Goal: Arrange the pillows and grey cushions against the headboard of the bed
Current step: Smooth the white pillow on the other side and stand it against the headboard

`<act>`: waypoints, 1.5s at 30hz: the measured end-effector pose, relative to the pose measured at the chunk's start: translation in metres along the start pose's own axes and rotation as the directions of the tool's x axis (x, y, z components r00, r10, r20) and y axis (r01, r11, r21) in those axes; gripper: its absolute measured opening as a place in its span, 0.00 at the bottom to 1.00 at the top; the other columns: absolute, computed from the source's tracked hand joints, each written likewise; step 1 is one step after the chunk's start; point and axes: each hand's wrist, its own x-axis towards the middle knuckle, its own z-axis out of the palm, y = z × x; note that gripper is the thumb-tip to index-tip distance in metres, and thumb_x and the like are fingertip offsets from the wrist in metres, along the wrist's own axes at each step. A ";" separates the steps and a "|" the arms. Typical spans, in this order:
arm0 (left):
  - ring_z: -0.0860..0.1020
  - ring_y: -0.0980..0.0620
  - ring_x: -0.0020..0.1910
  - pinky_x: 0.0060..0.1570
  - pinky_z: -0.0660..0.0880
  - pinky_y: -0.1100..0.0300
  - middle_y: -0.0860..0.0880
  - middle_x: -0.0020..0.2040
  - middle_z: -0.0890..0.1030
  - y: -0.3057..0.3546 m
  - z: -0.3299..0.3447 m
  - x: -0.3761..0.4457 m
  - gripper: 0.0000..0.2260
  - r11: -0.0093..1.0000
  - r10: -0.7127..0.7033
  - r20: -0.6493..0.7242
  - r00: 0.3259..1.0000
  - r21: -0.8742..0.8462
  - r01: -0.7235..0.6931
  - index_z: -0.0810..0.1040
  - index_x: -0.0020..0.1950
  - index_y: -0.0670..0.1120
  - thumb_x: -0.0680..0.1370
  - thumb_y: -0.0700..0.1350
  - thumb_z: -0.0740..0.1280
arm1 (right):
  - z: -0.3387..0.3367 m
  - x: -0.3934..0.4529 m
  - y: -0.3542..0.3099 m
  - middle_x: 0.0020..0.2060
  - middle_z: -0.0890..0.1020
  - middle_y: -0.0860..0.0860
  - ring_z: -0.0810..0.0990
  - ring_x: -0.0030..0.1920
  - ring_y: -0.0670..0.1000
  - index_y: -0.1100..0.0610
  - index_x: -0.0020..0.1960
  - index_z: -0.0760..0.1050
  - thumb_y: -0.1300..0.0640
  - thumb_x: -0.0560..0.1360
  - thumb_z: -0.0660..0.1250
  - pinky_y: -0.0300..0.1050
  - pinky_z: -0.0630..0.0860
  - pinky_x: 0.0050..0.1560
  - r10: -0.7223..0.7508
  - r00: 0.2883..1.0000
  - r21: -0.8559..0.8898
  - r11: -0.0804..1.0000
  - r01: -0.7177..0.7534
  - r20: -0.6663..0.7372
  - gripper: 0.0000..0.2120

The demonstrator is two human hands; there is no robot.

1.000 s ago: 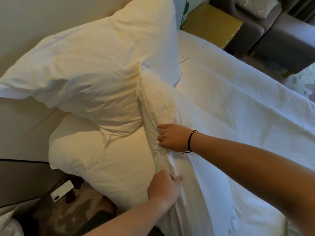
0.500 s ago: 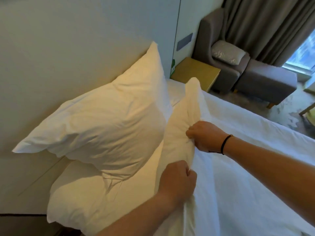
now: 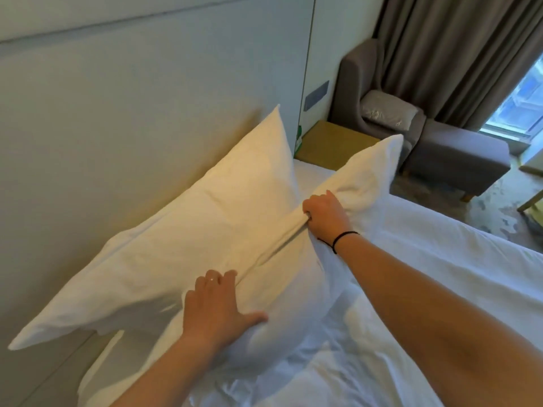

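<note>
A white pillow point(image 3: 188, 245) leans against the pale headboard point(image 3: 132, 113). In front of it a second white pillow point(image 3: 364, 174) stands on the bed, tilted toward the first. My right hand point(image 3: 326, 214) grips a bunched fold along this front pillow's top edge. My left hand point(image 3: 217, 306) presses flat on its near end, fingers spread. Another white pillow point(image 3: 97, 377) lies under the leaning one at the lower left, mostly hidden. A grey cushion point(image 3: 388, 110) wrapped in plastic sits on the armchair.
The white duvet point(image 3: 440, 289) covers the bed to the right. A wooden bedside table point(image 3: 332, 145) stands past the pillows. Beyond it are a grey armchair point(image 3: 355, 80) and footstool point(image 3: 458, 160), with curtains point(image 3: 455, 48) and a window point(image 3: 526, 95) at the far right.
The front pillow has been lifted from the bed and tipped toward the headboard pillow. My left hand went from gripping its edge to pressing flat on it. The view has risen.
</note>
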 end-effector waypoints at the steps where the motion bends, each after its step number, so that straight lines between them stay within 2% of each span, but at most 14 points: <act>1: 0.71 0.45 0.61 0.56 0.70 0.47 0.49 0.61 0.72 -0.007 0.009 0.002 0.49 1.000 -0.019 -0.006 1.000 0.007 0.019 0.65 0.68 0.56 0.56 0.84 0.55 | 0.015 0.003 0.003 0.43 0.78 0.52 0.76 0.50 0.57 0.52 0.44 0.74 0.64 0.73 0.60 0.55 0.62 0.67 0.088 0.996 -0.025 0.996 -0.088 0.006 0.09; 4: 0.77 0.47 0.56 0.51 0.71 0.49 0.51 0.55 0.77 -0.012 0.039 -0.002 0.44 0.998 -0.049 0.040 0.998 -0.041 0.051 0.68 0.62 0.55 0.60 0.84 0.48 | 0.057 0.000 0.006 0.53 0.75 0.49 0.68 0.66 0.52 0.47 0.48 0.76 0.63 0.75 0.59 0.64 0.52 0.73 0.344 0.932 0.085 0.931 -0.354 0.111 0.13; 6: 0.79 0.47 0.55 0.45 0.71 0.51 0.51 0.53 0.78 -0.003 0.058 -0.007 0.35 0.997 -0.010 0.108 0.994 -0.071 0.018 0.65 0.60 0.53 0.68 0.78 0.51 | 0.076 -0.007 0.003 0.70 0.66 0.49 0.55 0.75 0.51 0.46 0.57 0.75 0.52 0.78 0.61 0.67 0.52 0.71 0.477 0.861 0.236 0.829 -0.508 0.177 0.10; 8: 0.79 0.47 0.55 0.43 0.69 0.53 0.52 0.52 0.79 0.010 0.073 -0.010 0.24 0.992 0.069 0.148 0.987 -0.113 -0.053 0.65 0.59 0.52 0.75 0.70 0.53 | 0.085 -0.014 -0.004 0.78 0.51 0.49 0.46 0.77 0.50 0.43 0.68 0.67 0.38 0.74 0.65 0.67 0.54 0.71 0.584 0.782 0.360 0.696 -0.621 0.220 0.25; 10: 0.80 0.47 0.54 0.46 0.70 0.54 0.52 0.52 0.81 0.017 0.081 -0.009 0.16 0.976 0.153 0.192 0.969 -0.183 -0.118 0.66 0.60 0.52 0.81 0.61 0.54 | 0.087 -0.018 -0.017 0.78 0.44 0.48 0.46 0.78 0.51 0.43 0.74 0.59 0.31 0.65 0.70 0.64 0.56 0.72 0.682 0.701 0.499 0.543 -0.676 0.208 0.43; 13: 0.80 0.47 0.53 0.43 0.67 0.57 0.49 0.52 0.80 0.017 0.079 -0.001 0.11 0.912 0.213 0.259 0.942 -0.399 -0.097 0.68 0.57 0.51 0.83 0.56 0.53 | 0.082 -0.026 -0.028 0.78 0.44 0.47 0.55 0.76 0.52 0.45 0.77 0.52 0.36 0.62 0.75 0.54 0.63 0.70 0.776 0.590 0.673 0.316 -0.668 0.222 0.51; 17: 0.77 0.50 0.48 0.40 0.63 0.60 0.50 0.46 0.78 0.031 0.062 0.001 0.10 0.766 0.318 0.217 0.923 -0.632 -0.115 0.64 0.46 0.53 0.82 0.57 0.56 | 0.065 -0.052 -0.025 0.78 0.50 0.49 0.56 0.76 0.51 0.46 0.77 0.56 0.33 0.66 0.71 0.46 0.61 0.67 0.669 0.674 0.596 0.413 -0.688 0.314 0.46; 20: 0.73 0.57 0.38 0.41 0.68 0.57 0.54 0.39 0.75 0.055 0.041 -0.008 0.12 0.540 0.386 0.203 0.900 -0.841 -0.042 0.69 0.41 0.52 0.81 0.55 0.60 | 0.035 -0.064 -0.026 0.77 0.56 0.46 0.59 0.74 0.45 0.42 0.74 0.61 0.32 0.68 0.67 0.37 0.62 0.64 0.584 0.733 0.596 0.465 -0.655 0.349 0.38; 23: 0.79 0.54 0.48 0.49 0.73 0.59 0.52 0.47 0.82 0.051 0.033 -0.009 0.11 0.389 0.385 0.240 0.891 -0.918 0.079 0.79 0.49 0.47 0.81 0.53 0.63 | 0.011 -0.077 -0.037 0.72 0.67 0.42 0.64 0.73 0.46 0.41 0.70 0.67 0.37 0.75 0.64 0.44 0.65 0.68 0.572 0.754 0.686 0.408 -0.603 0.322 0.25; 25: 0.81 0.52 0.50 0.52 0.75 0.56 0.51 0.47 0.84 0.025 0.040 -0.008 0.10 0.330 0.346 0.266 0.900 -0.932 0.149 0.82 0.51 0.46 0.81 0.50 0.65 | 0.011 -0.085 -0.059 0.75 0.61 0.40 0.58 0.76 0.47 0.38 0.73 0.63 0.34 0.75 0.58 0.48 0.56 0.73 0.501 0.772 0.617 0.479 -0.624 0.392 0.27; 28: 0.81 0.47 0.49 0.50 0.75 0.55 0.47 0.47 0.85 -0.032 0.065 -0.004 0.09 0.485 0.218 0.284 0.934 -0.862 0.149 0.82 0.51 0.44 0.81 0.47 0.65 | 0.044 -0.095 -0.107 0.79 0.45 0.44 0.45 0.78 0.48 0.37 0.76 0.48 0.29 0.73 0.51 0.61 0.44 0.76 0.462 0.746 0.388 0.651 -0.652 0.479 0.35; 33: 0.78 0.48 0.58 0.53 0.75 0.54 0.50 0.61 0.80 -0.089 0.091 -0.017 0.20 0.717 0.167 0.359 0.918 -0.683 0.137 0.67 0.65 0.52 0.78 0.61 0.64 | 0.106 -0.130 -0.185 0.76 0.33 0.39 0.31 0.76 0.47 0.37 0.76 0.35 0.22 0.68 0.51 0.65 0.38 0.74 0.548 0.704 0.322 0.635 -0.702 0.453 0.44; 39: 0.75 0.49 0.65 0.45 0.71 0.56 0.55 0.73 0.69 -0.083 0.085 -0.036 0.50 0.830 0.167 0.288 0.943 -0.557 0.022 0.41 0.77 0.60 0.66 0.68 0.69 | 0.090 -0.154 -0.175 0.78 0.42 0.42 0.39 0.78 0.49 0.40 0.78 0.45 0.27 0.69 0.58 0.58 0.48 0.76 0.462 0.750 0.410 0.639 -0.651 0.472 0.44; 45: 0.57 0.43 0.76 0.71 0.63 0.49 0.45 0.79 0.57 -0.070 0.083 -0.050 0.40 0.932 0.224 0.114 0.968 -0.315 -0.179 0.46 0.79 0.55 0.74 0.66 0.61 | 0.081 -0.200 -0.173 0.78 0.45 0.39 0.42 0.77 0.45 0.40 0.78 0.49 0.34 0.73 0.63 0.51 0.51 0.76 0.355 0.812 0.528 0.626 -0.574 0.463 0.39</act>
